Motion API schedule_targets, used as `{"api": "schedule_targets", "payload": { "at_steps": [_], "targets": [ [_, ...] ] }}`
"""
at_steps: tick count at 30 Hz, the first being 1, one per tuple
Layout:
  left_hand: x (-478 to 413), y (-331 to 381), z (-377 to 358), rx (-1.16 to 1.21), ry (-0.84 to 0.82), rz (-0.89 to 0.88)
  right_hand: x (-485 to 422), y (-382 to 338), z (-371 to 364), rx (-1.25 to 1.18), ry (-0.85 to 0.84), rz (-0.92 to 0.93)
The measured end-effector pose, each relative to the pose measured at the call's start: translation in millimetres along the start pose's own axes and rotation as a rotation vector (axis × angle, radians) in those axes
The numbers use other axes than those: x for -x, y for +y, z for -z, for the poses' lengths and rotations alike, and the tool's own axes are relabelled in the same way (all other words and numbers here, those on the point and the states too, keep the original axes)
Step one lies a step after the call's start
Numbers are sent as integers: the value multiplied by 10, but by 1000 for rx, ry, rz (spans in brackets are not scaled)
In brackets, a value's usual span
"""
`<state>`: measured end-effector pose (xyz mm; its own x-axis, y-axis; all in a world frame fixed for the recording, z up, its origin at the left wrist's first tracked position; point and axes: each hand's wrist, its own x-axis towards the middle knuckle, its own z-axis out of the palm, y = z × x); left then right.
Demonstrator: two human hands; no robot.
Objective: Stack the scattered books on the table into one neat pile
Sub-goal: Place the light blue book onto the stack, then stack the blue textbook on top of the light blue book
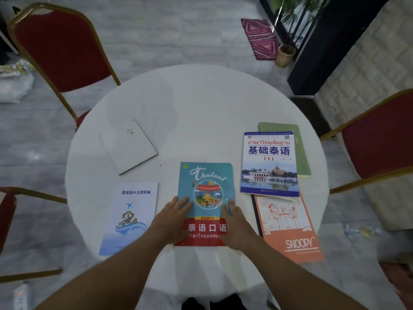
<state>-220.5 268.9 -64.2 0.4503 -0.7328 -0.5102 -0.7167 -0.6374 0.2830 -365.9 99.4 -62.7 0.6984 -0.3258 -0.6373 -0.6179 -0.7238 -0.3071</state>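
Dim, flat indoor light falls over my white table (201,104), which looks brightest (shadows stay faint). The wide lens bends the chairs (64,52) outward, and edges blur softly.

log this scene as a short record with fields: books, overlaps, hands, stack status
surface: round white table
books: six, all flat
left side: white book, pale blue booklet
centre: Thailand book
right side: Thai textbook, green book, Snoopy notebook
overlaps: Thai textbook lies on the green book and on the Snoopy notebook's top edge
left hand: flat on the Thailand book's left edge
right hand: flat on its right edge
stack status: no single pile yet
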Motion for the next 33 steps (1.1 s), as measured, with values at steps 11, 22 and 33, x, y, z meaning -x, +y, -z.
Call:
{"api": "schedule_targets", "payload": {
  "at_steps": [11,22,33],
  "targets": [
    [-578,593,429,78,198,16,-118,552,747,-206,468,-74],
    [-1732,1560,794,417,142,95,-713,1418,1561,-406,623,-366],
    [-2270,1830,730,658,105,369,-944,1597,1659,-611,492,-434]
  ]
}}
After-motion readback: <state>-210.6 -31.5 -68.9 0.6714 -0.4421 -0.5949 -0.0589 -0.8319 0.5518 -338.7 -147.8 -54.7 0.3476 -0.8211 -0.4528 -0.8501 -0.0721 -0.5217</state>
